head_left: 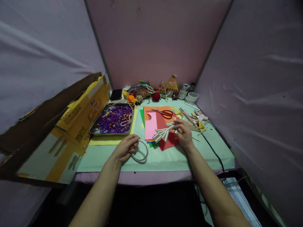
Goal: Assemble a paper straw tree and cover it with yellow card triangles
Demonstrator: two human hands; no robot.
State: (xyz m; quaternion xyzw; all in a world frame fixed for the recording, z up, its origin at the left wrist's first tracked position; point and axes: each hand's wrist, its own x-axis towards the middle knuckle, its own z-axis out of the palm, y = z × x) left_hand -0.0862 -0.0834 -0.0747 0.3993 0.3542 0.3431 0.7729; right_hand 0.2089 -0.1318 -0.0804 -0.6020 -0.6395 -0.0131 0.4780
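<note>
My left hand (129,146) pinches the edge of a thin, ring-shaped roll of white tape (146,154) above the table's front part. In my right hand (184,133) is a fan-shaped brown cardboard piece (162,135) with white strips across it, held by its right end. Below it lie sheets of coloured paper, among them a pink sheet (151,126) with a round cut-out and a red sheet (167,145). Red-handled scissors (167,114) rest closed on the stack. My right fingers partly hide the cardboard's end.
A metal tray (111,134) of purple beads stands on the left, beside a yellow cardboard box (80,123). Yarn and pompoms, including a red ball (155,96), line the back. A white tape roll (192,97) sits back right. A black cable (213,149) crosses the right side.
</note>
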